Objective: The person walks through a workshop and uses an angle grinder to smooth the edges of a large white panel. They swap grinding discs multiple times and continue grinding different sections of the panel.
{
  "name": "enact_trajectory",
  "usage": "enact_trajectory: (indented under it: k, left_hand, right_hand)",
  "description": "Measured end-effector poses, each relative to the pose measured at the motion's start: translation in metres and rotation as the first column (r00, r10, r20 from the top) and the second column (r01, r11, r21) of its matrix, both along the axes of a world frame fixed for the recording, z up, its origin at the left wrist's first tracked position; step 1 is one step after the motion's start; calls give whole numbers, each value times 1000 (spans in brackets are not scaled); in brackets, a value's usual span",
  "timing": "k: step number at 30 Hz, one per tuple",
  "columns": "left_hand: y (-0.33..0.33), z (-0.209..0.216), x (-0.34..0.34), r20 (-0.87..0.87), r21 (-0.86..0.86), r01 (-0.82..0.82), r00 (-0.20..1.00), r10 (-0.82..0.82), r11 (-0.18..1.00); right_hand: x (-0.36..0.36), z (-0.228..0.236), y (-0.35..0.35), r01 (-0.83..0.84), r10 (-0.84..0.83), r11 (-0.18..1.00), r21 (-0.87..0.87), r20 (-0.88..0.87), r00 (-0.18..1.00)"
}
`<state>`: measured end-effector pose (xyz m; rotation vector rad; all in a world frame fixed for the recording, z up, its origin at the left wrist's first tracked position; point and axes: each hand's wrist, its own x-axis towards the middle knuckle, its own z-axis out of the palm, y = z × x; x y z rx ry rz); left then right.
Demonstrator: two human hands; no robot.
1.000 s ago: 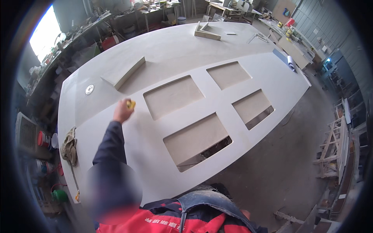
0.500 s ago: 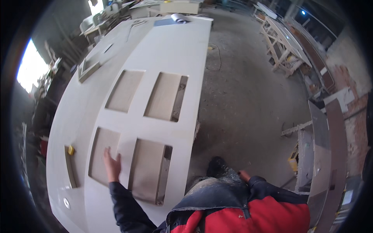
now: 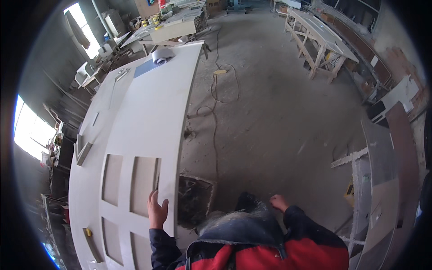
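Observation:
My left hand [image 3: 157,210] is over the large white panel [image 3: 153,103], fingers stretched out and thumb apart, with nothing in it. It is nearest to the right edge of a rectangular cutout [image 3: 143,186]; whether it touches the panel I cannot tell. Several such cutouts run along the panel's near part. My right hand [image 3: 279,203] is off to the right above the floor, its fingers curled in, with nothing visible in them. A roll of pale sheet [image 3: 162,56] lies at the panel's far end, and a tape measure, yellow [image 3: 89,232], rests on a strip at the left.
An angled frame piece [image 3: 83,150] lies on the left of the table. A cable [image 3: 215,121] loops over the dusty floor beside a dark, light-edged square [image 3: 195,200]. Wooden trestles [image 3: 315,49] stand far right; boards [image 3: 382,166] lean at near right.
The view has shifted forward and to the right along the panel. My left hand has moved from over a left cutout to one's right edge. My right hand stays low by my side.

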<state>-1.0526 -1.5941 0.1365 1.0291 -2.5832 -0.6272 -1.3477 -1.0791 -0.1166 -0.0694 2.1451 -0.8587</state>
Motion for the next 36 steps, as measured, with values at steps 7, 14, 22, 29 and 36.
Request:
enact_trajectory:
  k: [7,14,22,29,36]
  left_hand:
    - [-33,-35,-212,130,-86,93,988,-81,992]
    - [-116,-57,-465,127,-310,-25,990,67,951]
    - [-230,-56,-693,131,-270,-99,982,138,958]
    - [-275,-44,-824,66,-275,-281,948,310,919]
    - [-290,-37,-864,56,-265,-554,809,586,790]
  right_hand:
    - [-115,-45,-32,226,-234,965,-133,-47,971]
    - [-223,-102,-5,-260,265,964,55,-141,954]
    - [-456,-23,-39,-133,130,983,-127,-27,991]
    - [-752,-10,-209,-483,476,875,37,-256,842]
    - [-1079,84,-572,-161,169,977,-140,45,985]
